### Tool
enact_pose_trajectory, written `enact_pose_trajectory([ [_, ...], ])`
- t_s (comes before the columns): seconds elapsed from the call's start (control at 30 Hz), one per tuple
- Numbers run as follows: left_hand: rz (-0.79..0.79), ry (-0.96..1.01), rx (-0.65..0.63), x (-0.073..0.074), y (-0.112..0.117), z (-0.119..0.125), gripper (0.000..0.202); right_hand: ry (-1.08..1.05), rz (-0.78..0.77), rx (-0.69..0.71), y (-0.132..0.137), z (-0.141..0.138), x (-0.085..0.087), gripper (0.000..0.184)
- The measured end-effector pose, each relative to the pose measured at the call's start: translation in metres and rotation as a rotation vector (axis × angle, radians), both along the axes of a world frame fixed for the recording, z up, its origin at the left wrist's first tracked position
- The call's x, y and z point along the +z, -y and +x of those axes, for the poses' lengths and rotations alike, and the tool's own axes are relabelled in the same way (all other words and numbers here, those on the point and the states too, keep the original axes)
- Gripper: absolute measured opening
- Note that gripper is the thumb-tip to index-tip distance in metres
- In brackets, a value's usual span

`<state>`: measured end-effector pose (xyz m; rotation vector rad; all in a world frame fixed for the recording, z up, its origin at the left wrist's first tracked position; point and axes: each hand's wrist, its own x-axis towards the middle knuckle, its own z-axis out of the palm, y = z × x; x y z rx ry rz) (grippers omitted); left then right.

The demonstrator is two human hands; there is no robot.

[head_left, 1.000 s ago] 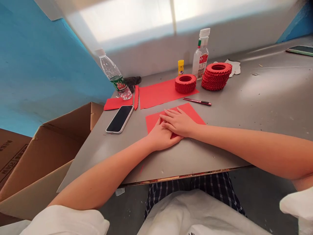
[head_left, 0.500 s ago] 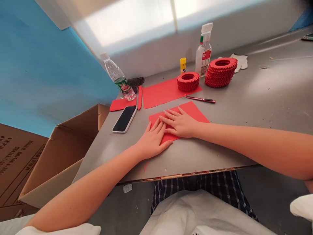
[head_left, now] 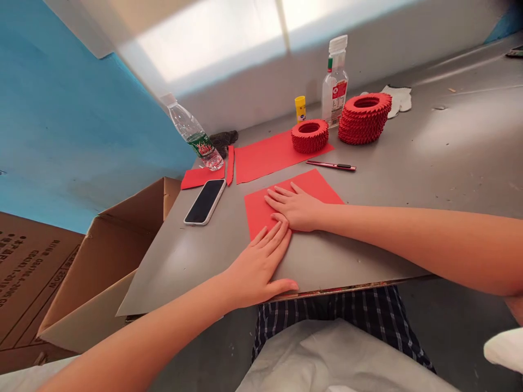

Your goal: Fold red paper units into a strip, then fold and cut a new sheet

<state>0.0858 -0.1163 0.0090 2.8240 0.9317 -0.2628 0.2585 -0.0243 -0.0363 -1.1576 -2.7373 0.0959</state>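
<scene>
A sheet of red paper [head_left: 322, 188] lies flat on the grey table near its front edge. My right hand [head_left: 297, 209] rests palm down on it with the fingers spread. My left hand [head_left: 259, 267] is stretched out at the sheet's near edge, fingertips on the paper and against the right hand's fingers, thumb out toward the table edge. Neither hand grips anything. Beyond the sheet lies a pink utility knife [head_left: 332, 165], and behind it a larger red paper [head_left: 261, 158] with a ring of folded red paper [head_left: 309, 137] on its right part.
A taller stack of folded red rings [head_left: 364, 120] stands by a clear bottle [head_left: 335, 90] and a yellow glue stick [head_left: 300, 109]. On the left are a phone [head_left: 205, 202], a tilted water bottle [head_left: 200, 142] and red strips [head_left: 230, 166]. An open cardboard box [head_left: 93, 267] adjoins the table.
My left hand has slid toward me, off most of the sheet to its near edge. My right hand stays flat on the paper. The view has shifted slightly.
</scene>
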Motion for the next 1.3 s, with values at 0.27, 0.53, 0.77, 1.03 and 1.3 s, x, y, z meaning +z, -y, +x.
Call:
enact_pose_trajectory([
  [0.27,-0.078,-0.047,0.122,0.004,0.008,-0.013,0.08,0.004,0.059,-0.018,0.005,0.0,0.005,0.055],
  [0.53,-0.044,-0.02,0.11,0.002,0.01,-0.011,0.075,0.009,-0.094,0.069,-0.003,0.048,0.007,0.055],
  [0.77,0.041,0.085,0.141,0.015,-0.007,0.003,0.045,0.008,-0.096,0.067,0.001,0.07,0.004,0.056],
  [1.03,0.394,0.512,0.344,-0.019,-0.089,0.09,0.046,-0.014,-0.002,0.108,-0.001,0.068,0.001,0.048],
  [1.3,0.406,0.37,0.165,-0.029,-0.075,0.086,0.044,-0.044,0.039,0.093,0.0,0.068,-0.002,0.049],
])
